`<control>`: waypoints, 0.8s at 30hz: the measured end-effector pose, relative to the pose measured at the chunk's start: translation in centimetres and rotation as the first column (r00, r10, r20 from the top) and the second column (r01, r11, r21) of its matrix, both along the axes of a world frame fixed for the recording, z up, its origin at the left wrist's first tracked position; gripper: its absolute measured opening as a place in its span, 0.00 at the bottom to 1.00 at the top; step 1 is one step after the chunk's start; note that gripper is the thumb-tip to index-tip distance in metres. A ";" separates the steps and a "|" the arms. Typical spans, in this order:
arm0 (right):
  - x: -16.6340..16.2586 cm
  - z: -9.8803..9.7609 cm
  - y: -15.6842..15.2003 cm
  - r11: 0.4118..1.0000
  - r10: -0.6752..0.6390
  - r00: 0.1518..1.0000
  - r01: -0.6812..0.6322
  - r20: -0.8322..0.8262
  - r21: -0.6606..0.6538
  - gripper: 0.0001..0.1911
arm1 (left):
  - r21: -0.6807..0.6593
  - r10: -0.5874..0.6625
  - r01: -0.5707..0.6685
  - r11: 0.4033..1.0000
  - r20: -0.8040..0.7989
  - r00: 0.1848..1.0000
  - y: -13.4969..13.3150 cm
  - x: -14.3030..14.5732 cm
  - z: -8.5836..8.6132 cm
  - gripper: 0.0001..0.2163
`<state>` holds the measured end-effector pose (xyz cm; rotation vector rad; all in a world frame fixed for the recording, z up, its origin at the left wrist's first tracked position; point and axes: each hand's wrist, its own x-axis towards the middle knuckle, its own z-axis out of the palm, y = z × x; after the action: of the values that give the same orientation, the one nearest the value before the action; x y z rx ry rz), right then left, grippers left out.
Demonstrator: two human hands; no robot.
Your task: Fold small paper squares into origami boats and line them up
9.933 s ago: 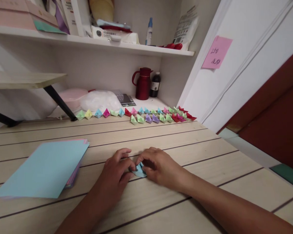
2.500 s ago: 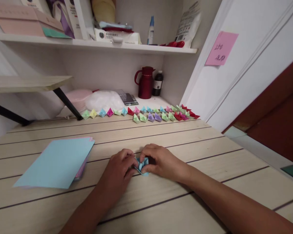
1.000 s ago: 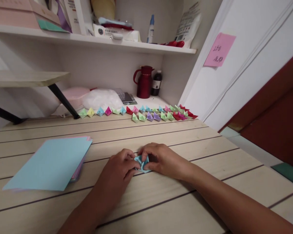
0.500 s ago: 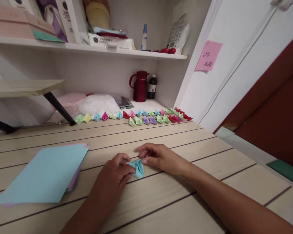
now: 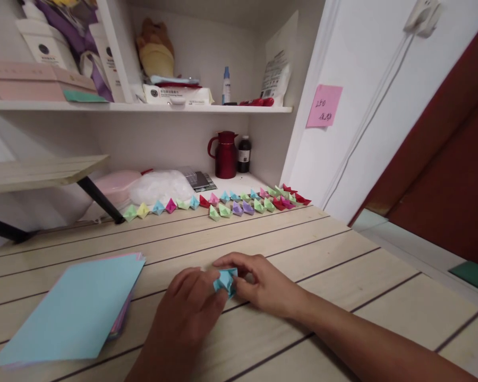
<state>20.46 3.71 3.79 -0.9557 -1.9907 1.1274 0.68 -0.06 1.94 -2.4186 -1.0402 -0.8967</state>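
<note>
One blue paper (image 5: 224, 281) — between fingers (image 5: 246, 288)

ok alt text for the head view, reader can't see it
A person's left hand holds a small folded blue paper, the right hand curled at its other side, over a wood-grain table. Colourful paper boats line its far edge; a stack of coloured paper lies at left.

Striped wooden table (image 5: 242, 239), white shelf (image 5: 231, 109), white wall (image 5: 366, 69), dark red panel (image 5: 450, 175), pale floor (image 5: 406, 241)
</note>
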 end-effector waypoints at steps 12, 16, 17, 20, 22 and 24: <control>-0.5 -0.2 0.3 0.910 -0.059 0.867 -0.156 -0.495 -0.383 0.23 | -0.094 0.089 -0.067 0.993 0.250 0.964 0.3 0.1 -0.6 0.12; -0.9 -0.5 0.1 0.814 -0.137 0.806 -0.239 -0.575 -0.529 0.20 | -0.207 0.069 -0.012 0.978 0.272 0.960 0.4 0.3 -0.7 0.15; -1.0 -0.6 0.1 0.802 -0.148 0.801 -0.246 -0.580 -0.544 0.21 | -0.232 0.062 0.005 0.973 0.279 0.958 0.4 0.4 -0.7 0.16; -1.1 -0.8 0.1 0.784 -0.160 0.795 -0.258 -0.585 -0.565 0.22 | -0.287 0.037 0.056 0.956 0.309 0.950 0.3 0.6 -0.6 0.19; -1.1 -0.9 0.1 0.779 -0.157 0.791 -0.269 -0.591 -0.567 0.24 | -0.340 0.044 0.082 0.937 0.347 0.937 0.2 0.6 -0.4 0.18; -0.9 -1.1 0.2 0.787 -0.144 0.788 -0.276 -0.598 -0.552 0.25 | -0.429 0.082 0.106 0.897 0.399 0.913 0.2 0.6 -0.2 0.15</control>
<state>19.55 3.94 2.72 -0.6629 -1.1218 1.9183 1.26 0.16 1.75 -2.6599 -1.5269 -1.3381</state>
